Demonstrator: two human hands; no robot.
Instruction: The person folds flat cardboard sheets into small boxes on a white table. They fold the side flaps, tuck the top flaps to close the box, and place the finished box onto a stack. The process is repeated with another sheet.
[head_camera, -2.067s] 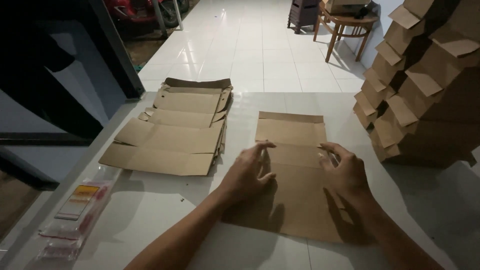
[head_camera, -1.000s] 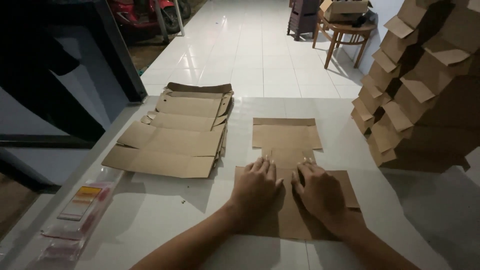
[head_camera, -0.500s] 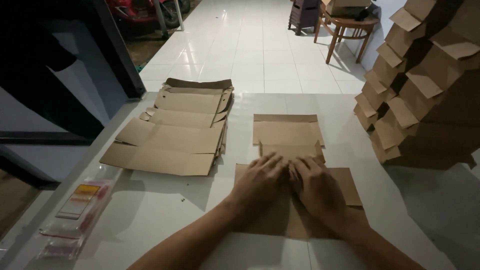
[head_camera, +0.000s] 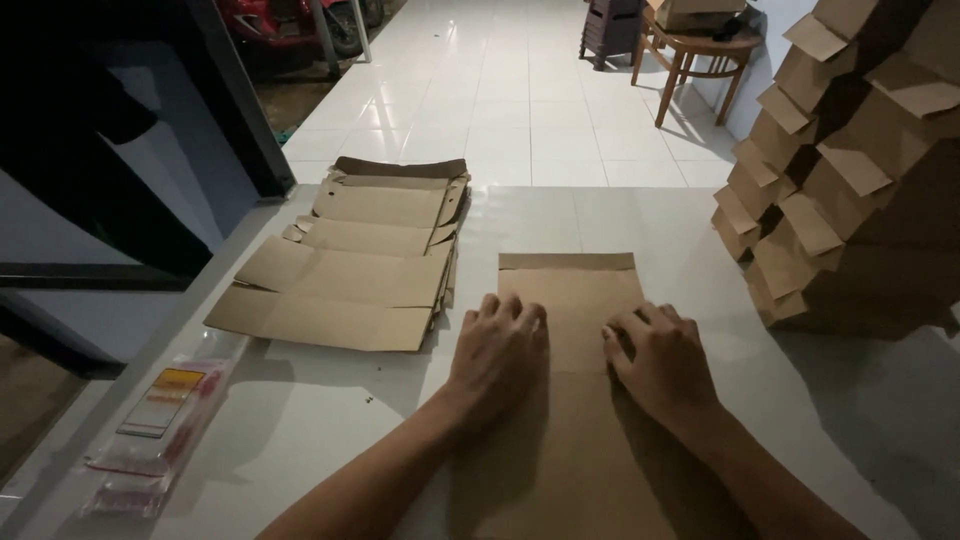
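Observation:
A flat brown cardboard blank (head_camera: 572, 300) lies on the white table (head_camera: 330, 400) right in front of me, its side flaps folded inward. My left hand (head_camera: 497, 350) presses palm-down on the left part of the blank. My right hand (head_camera: 660, 358) presses flat on the right part, fingers pointing away from me. Neither hand grips anything; both rest on the cardboard with fingers spread.
A stack of unfolded cardboard blanks (head_camera: 350, 260) lies at the left. Piled folded cardboard boxes (head_camera: 850, 170) rise at the right edge. Clear plastic packets (head_camera: 150, 420) lie at the near left. A wooden stool (head_camera: 700, 60) stands on the tiled floor beyond.
My hands folded the blank's side flaps toward the middle, came close together over them, and now have moved slightly apart, pressing the folded cardboard flat.

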